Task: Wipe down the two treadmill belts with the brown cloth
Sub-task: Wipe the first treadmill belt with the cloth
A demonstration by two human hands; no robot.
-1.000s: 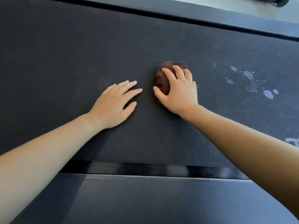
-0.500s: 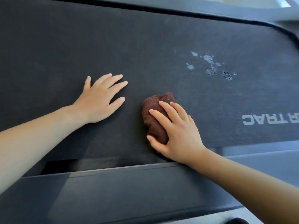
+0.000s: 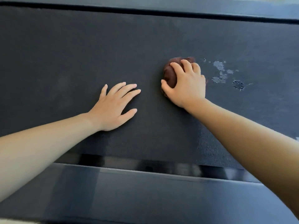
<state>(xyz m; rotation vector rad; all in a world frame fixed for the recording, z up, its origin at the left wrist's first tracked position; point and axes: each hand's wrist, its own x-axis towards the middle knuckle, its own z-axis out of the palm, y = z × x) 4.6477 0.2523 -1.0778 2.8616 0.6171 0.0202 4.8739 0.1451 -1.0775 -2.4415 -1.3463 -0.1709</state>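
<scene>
The brown cloth [image 3: 169, 75] (bunched into a wad) is being gripped under the curled fingers of the right hand [image 3: 187, 84] and pressed onto the dark treadmill belt [image 3: 80, 54], just beside pale marks [image 3: 221, 73]. The left hand [image 3: 113, 107] is being held flat on the belt, fingers spread, near the cloth.

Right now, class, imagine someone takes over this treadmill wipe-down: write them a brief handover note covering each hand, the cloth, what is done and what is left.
Left hand lies flat on the treadmill belt, holding nothing.
Right hand grips the bunched brown cloth against the belt.
Pale splotches sit just right of the cloth, not yet wiped.
Done: wiping is under way; how much, cannot tell.
Left: the splotches; the second belt is out of view.
</scene>
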